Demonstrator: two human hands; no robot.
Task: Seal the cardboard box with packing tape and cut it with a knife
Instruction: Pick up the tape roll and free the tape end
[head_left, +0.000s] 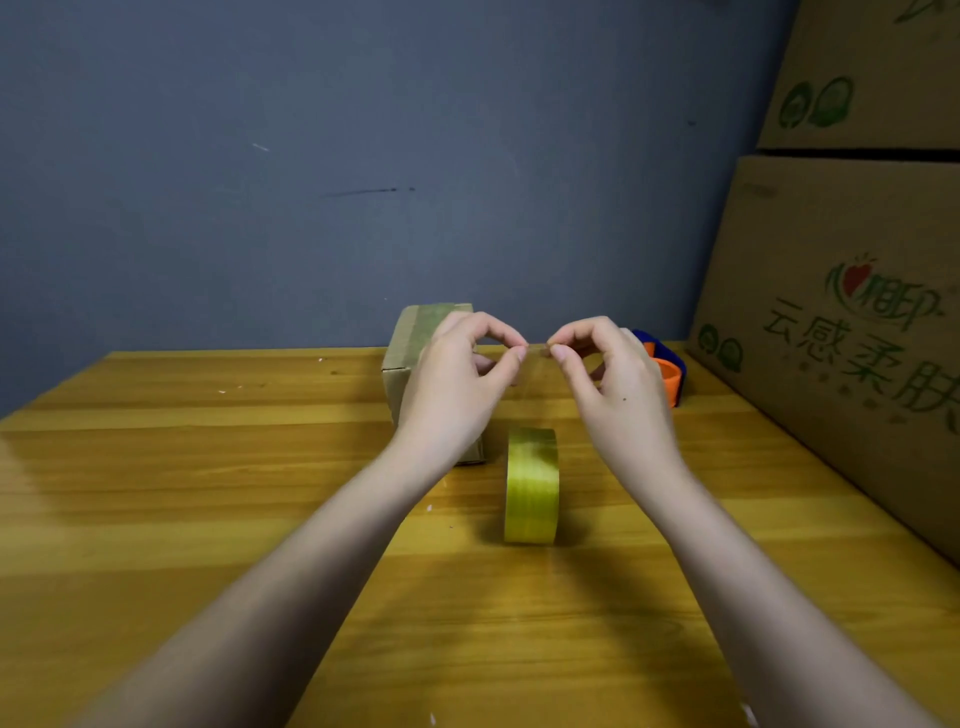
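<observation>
We see the box (415, 358) standing on the counter (208, 493) near the wall, a strip of tape already running over its top; our left hand (457, 384) hides its right part. The tape roll (531, 486) stands on edge on the counter just in front of the box and to its right, between our two forearms, touching neither.

Both hands are raised above the roll, fingertips nearly meeting. The left hand pinches thumb against forefinger, and the right hand (608, 379) does the same, facing it. Between the two pinches there seems to be a small clear piece of tape (537, 351), but it is too faint for us to tell for certain, and we cannot tell whether it is joined to the roll.

Behind the right hand, a blue and orange thing (667, 369) lies on the counter, mostly hidden; we cannot tell what it is. Two large printed cartons (841, 291) are stacked at the right edge of the counter. A grey-blue wall (363, 156) stands behind everything.
</observation>
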